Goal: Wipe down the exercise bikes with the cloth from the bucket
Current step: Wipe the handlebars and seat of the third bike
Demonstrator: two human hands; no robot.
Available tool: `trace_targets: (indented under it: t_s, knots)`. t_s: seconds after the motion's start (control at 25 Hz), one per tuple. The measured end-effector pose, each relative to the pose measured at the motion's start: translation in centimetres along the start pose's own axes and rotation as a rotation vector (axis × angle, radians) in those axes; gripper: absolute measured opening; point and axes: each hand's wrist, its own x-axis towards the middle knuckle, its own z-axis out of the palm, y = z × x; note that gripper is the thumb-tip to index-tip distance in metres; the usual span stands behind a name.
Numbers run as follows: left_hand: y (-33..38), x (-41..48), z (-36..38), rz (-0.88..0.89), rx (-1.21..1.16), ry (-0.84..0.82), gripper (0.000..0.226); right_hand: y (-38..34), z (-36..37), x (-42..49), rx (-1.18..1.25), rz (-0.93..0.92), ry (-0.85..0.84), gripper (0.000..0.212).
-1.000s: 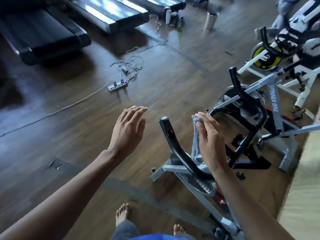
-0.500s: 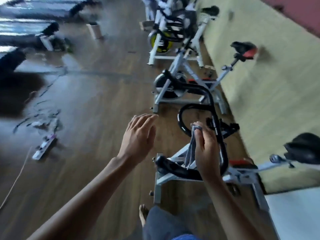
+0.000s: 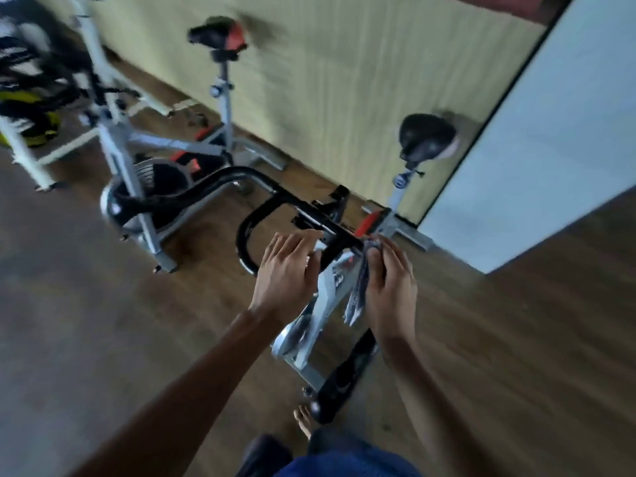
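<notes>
I stand over the nearest exercise bike (image 3: 327,294), a grey frame with black handlebars (image 3: 247,235). My right hand (image 3: 390,287) grips a grey cloth (image 3: 358,297) against the right end of the handlebar; the cloth hangs down beside the frame. My left hand (image 3: 287,273) hovers over the middle of the handlebars with fingers bent and nothing in it. The bike's black saddle (image 3: 426,139) stands further back near the wall. No bucket is in view.
A second grey bike (image 3: 161,146) with a black and red saddle (image 3: 216,36) stands to the left, and a white and yellow bike (image 3: 27,115) beyond it. A pale wall (image 3: 344,80) runs behind them, with a light panel (image 3: 550,149) at right. My bare foot (image 3: 304,420) is on the wooden floor.
The view has swung right, from the open floor and treadmills to the wall behind the bikes. My left hand has come down close to the handlebars. The right hand keeps the cloth on the bar.
</notes>
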Motion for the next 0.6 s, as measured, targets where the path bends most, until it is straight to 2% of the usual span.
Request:
trace_targets:
  t_s: [0.2,0.32,0.48,0.6]
  knots:
    - [-2.2,4.4,2.3,0.145,-0.035,-0.177,0.045,-1.0,2.6,0.9,-0.124,0.204,0.173,0.033]
    - [-3.5,6.1,3.2,0.205,-0.131,-0.274,0.039,-1.7,5.0,2.3,-0.221,0.263,0.222,0.030]
    - [-4.7,6.3,3.4,0.249,-0.235,-0.314,0.038,-0.4,7.7,3.3,-0.522,0.285,0.175,0.031]
    - [-3.9,6.1,3.7,0.293,-0.330,-0.259,0.042,0.2,7.9,3.2,-0.711,0.309,0.072,0.046]
